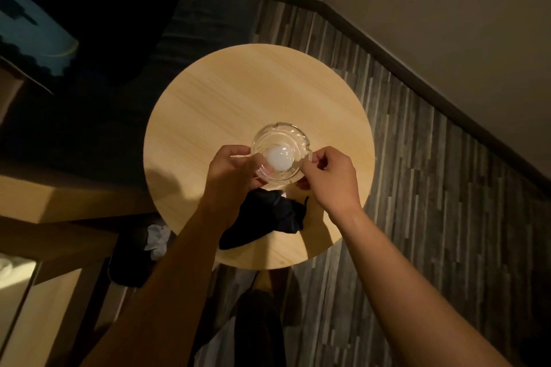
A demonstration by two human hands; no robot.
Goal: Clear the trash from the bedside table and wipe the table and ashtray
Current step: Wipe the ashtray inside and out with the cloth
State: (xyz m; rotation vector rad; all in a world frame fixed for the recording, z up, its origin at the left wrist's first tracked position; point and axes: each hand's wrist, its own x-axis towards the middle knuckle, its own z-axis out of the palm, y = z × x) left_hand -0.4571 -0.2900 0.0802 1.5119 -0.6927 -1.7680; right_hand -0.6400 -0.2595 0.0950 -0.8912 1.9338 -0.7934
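A clear glass ashtray is held over the near half of the round light-wood bedside table. My left hand grips its left rim, fingers curling into the bowl. My right hand pinches its right rim. A bright white glare fills the ashtray's base, so I cannot tell whether it touches the tabletop. A dark cloth lies crumpled on the table just below the ashtray, partly hidden by my left forearm.
A dark bin with white crumpled trash stands on the floor left of the table. A wooden bed frame and dark bedding lie to the left. Striped floor runs right to a dark skirting board and wall.
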